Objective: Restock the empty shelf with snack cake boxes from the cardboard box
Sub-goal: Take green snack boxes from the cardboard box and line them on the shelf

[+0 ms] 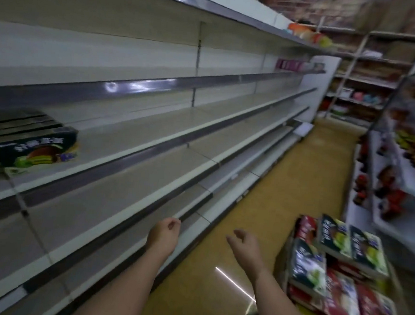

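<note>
Restocking looks barely begun: a short row of snack cake boxes [32,143] sits at the left end of the shelf [179,122], which runs bare rightward. Many boxes remain in the cardboard box [282,267] on the floor. The left hand [164,233] and right hand [243,244] hang loosely curled, holding nothing. Blur hides the labels, and the row is possibly cut off at the left.

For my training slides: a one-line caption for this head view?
Both hands, left and right, empty between the nearly bare shelf and the cardboard box of snack cake boxes.
</note>
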